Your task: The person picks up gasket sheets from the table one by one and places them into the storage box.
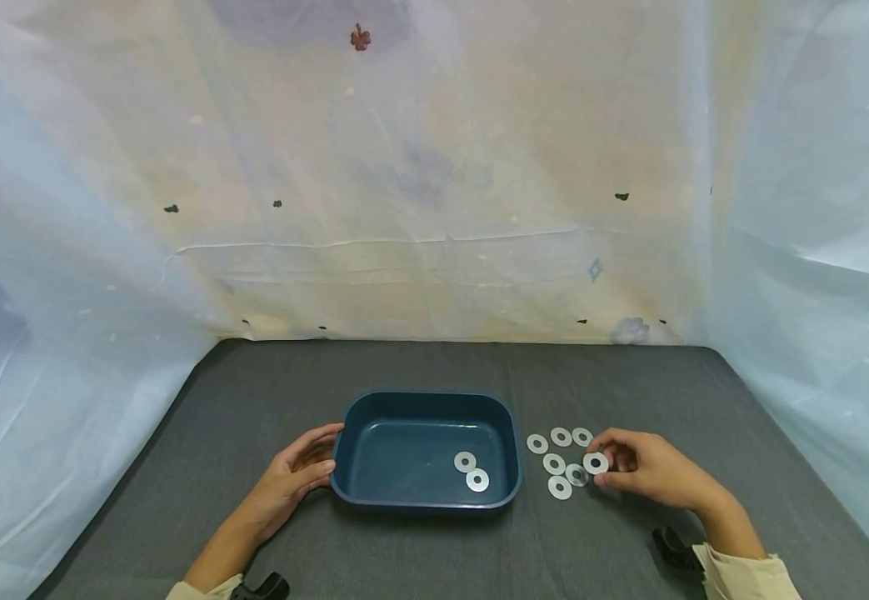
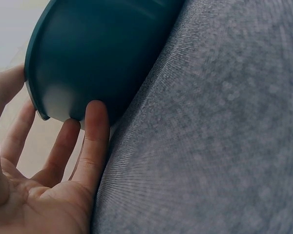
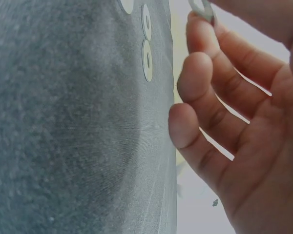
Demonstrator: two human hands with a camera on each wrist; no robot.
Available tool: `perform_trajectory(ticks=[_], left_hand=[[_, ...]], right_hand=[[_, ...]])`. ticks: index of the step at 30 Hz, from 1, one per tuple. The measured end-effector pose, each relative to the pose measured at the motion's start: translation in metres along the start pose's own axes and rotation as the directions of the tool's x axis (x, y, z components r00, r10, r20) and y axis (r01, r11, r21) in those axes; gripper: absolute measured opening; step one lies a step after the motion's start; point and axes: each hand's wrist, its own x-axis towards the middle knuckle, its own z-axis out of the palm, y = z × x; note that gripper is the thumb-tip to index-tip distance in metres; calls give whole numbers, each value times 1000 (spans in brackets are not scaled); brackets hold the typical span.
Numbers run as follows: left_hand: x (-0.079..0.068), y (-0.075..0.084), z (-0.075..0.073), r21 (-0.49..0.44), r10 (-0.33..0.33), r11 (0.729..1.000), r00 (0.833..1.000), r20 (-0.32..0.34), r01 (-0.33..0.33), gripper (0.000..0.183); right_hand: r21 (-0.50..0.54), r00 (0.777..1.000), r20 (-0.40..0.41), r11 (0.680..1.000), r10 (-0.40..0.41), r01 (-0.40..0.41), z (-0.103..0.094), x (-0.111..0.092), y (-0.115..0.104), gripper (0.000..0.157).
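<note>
Silver-grey, flat ring-shaped washer, metal by its look, (image 1: 587, 464) sits pinched between the thumb and forefinger of the right hand (image 1: 647, 467), beside loose matching washers (image 1: 546, 464) on dark-grey cloth (image 1: 441, 558). At left, the left hand (image 1: 295, 475), fingers spread, touches a glossy dark-blue rectangular tray (image 1: 397, 454) bearing two washers (image 1: 471, 481). Good handling likely means a light edge grip, clear of neighbours, the tray steadied.

Tray (image 2: 97, 53), pinched washer (image 3: 206, 13) cut off by wrist views' top edges; cloth (image 3: 63, 122) blurred
</note>
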Motion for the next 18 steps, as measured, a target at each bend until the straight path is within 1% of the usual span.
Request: perform_trajectory(ticks=[8,18], left_hand=[[-1,1,1,9,6,1000,1000,-2,-6,56],[-1,2,1,22,0,1000,1000,-3,0,56]], right_hand=[[-30,998,-66,1000,-1,-1,-1,1,0,28],[-20,996,-73,999,42,-44,-1,1,-3,31]])
